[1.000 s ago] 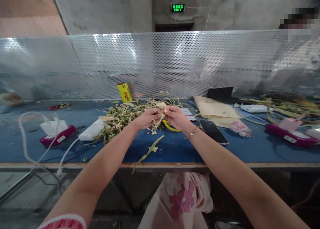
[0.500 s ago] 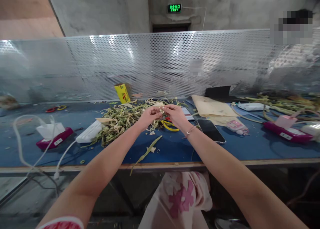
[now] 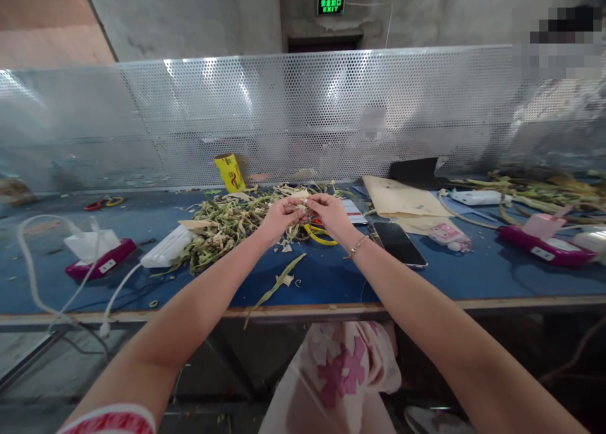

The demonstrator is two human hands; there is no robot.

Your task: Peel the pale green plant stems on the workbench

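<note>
My left hand (image 3: 281,218) and my right hand (image 3: 327,211) meet above the table, fingers closed in a pinch. Between their fingertips is a small, pale bit of dried plant (image 3: 303,204), partly covered by the fingers. A heap of dried green and tan plant pieces (image 3: 222,226) lies behind and to the left of my left hand. Under my right hand shows a yellow loop (image 3: 320,234) with a bit of red beside it. One long dried stalk (image 3: 277,286) rests alone near the table's front edge.
On the blue table (image 3: 326,289) lie a dark phone (image 3: 400,245), a pink case (image 3: 449,235), brown paper (image 3: 402,197) and a white power strip (image 3: 166,248). Purple sockets (image 3: 100,261) with cables sit left and right. A perforated metal screen (image 3: 303,118) closes off the back.
The view has tilted slightly, so everything sits a little higher in the picture. My hands stay together at the same spot, with only small finger movement.
</note>
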